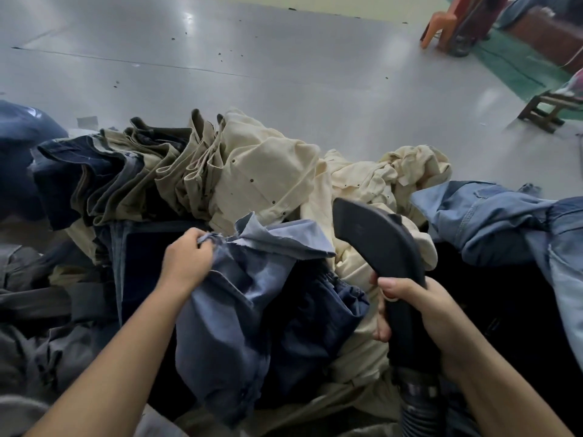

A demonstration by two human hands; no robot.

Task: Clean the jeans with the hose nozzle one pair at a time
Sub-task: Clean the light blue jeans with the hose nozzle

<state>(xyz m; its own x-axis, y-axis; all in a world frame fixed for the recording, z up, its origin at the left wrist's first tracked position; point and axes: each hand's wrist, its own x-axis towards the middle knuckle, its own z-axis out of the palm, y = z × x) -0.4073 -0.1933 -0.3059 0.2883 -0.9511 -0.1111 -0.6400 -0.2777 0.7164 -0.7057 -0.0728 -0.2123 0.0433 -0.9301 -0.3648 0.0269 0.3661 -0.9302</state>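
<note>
Pinched between curled fingers of the left hand [189, 258], the frayed edge of a soft blue-grey pair of jeans [239, 310] is being held up over the heap, its cloth crumpled and folded. Just beside it, the curved black plastic hose nozzle [381, 247] is being gripped around its neck by the right hand [413, 313], a ribbed hose [419, 408] trailing below. Cream trousers [262, 171] are being left bunched behind, on the glossy grey floor [252, 52].

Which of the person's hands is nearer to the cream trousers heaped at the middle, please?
Right. The right hand, gripping the nozzle, overlaps the cream trousers; the left hand holds blue jeans just below.
</note>
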